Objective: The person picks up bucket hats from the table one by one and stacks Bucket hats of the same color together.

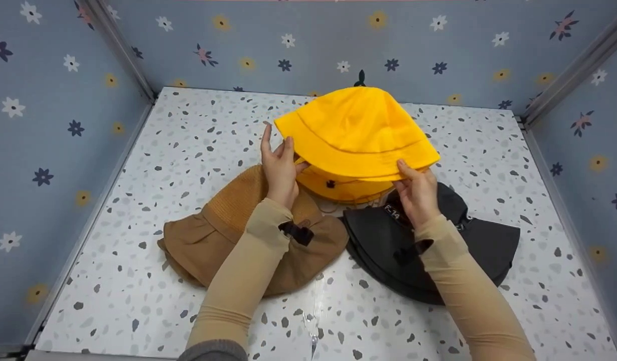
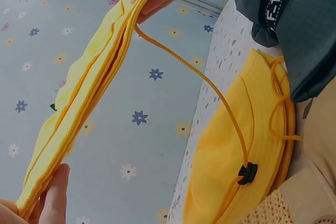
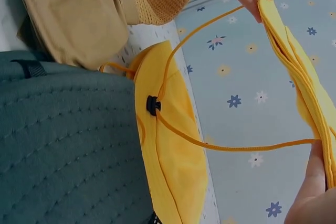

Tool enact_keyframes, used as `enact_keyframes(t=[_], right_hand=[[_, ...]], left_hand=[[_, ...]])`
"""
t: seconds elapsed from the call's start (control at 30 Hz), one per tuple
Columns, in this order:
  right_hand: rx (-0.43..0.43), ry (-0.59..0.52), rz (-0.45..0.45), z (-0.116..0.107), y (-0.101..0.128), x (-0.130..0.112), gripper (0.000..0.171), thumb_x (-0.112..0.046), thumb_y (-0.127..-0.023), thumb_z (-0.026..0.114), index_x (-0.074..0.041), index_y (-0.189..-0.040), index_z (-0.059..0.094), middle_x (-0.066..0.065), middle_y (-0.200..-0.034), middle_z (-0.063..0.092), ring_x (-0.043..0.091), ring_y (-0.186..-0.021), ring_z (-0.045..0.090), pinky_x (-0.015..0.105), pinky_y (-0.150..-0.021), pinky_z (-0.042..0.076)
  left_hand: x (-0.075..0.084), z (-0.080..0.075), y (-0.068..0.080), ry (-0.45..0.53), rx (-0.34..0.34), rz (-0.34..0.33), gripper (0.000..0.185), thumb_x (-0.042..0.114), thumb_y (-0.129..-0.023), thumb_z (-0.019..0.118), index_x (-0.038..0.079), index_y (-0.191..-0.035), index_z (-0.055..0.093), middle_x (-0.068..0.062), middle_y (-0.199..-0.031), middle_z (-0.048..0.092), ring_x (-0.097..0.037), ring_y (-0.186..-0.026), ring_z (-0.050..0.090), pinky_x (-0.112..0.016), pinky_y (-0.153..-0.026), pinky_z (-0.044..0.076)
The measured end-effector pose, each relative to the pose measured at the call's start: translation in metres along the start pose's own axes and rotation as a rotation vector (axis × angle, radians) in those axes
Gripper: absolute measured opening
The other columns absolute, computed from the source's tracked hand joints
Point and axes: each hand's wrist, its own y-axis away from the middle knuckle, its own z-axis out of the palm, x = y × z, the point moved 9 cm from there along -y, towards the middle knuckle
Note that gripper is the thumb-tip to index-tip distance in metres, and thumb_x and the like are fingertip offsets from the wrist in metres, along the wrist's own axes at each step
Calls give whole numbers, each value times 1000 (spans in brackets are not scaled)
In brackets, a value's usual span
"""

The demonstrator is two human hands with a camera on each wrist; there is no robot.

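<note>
Sleeves in beige fill the near edge of the head view, reaching over the speckled counter (image 1: 153, 150). At left, a brown hat (image 1: 213, 235) lies flat, partly covered by the left forearm. Left hand (image 1: 279, 168) pinches the lifted yellow hat (image 1: 356, 130) at its brim, index finger raised. Below it, a 2nd yellow hat (image 1: 346, 189) is mostly hidden. Right hand (image 1: 417, 193) has its grip clamped on the brim's other side, above a black hat (image 1: 389, 240) whose label is too small to read.
</note>
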Motion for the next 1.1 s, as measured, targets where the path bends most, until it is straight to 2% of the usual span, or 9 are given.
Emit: enact_keyframes(t=[0.3, 0.5, 0.6, 0.83, 0.97, 1.1], right_hand=[[-17, 132, -35, -4, -9, -5, 33, 0, -96, 59, -6, -126, 47, 7, -97, 68, 16, -84, 72, 29, -77, 60], [-8, 271, -72, -10, -17, -6, 33, -5, -95, 63, -7, -125, 48, 5, -95, 67, 15, -77, 70, 26, -67, 59], [20, 351, -97, -14, -19, -8, 41, -6, -94, 65, -7, -129, 42, 7, -102, 64, 14, -81, 69, 26, -72, 58], [136, 547, -149, -27, -25, -16, 64, -10, -93, 68, -4, -144, 30, 10, -117, 57, 13, -93, 65, 26, -92, 53], [158, 580, -152, -30, -27, -15, 63, -10, -94, 67, -3, -145, 31, 11, -120, 56, 13, -95, 63, 27, -95, 51], [160, 593, -143, -32, -28, -11, 63, -9, -94, 66, -4, -145, 31, 13, -123, 56, 12, -93, 63, 25, -93, 52]], left_hand=[[-6, -6, -4, -149, 18, -21, 53, 9, -104, 47, 20, -153, 30, -16, -126, 53, -28, -100, 63, -29, -62, 59], [-13, -9, -7, -237, 40, -39, 48, 7, -103, 48, 18, -148, 33, -12, -115, 50, -22, -89, 62, -32, -62, 59], [-14, -10, -8, -263, 39, -43, 49, 6, -103, 49, 17, -148, 34, -12, -115, 49, -22, -89, 62, -33, -64, 60], [-17, -11, -12, -295, 40, -65, 51, 5, -101, 52, 14, -149, 36, -13, -117, 53, -24, -93, 63, -36, -67, 61], [-21, -12, -14, -322, 49, -87, 50, 4, -101, 53, 12, -147, 38, -13, -116, 51, -24, -93, 62, -35, -69, 60], [-24, -14, -14, -318, 57, -99, 50, 2, -100, 53, 13, -147, 36, -12, -114, 49, -24, -93, 61, -40, -70, 61]])
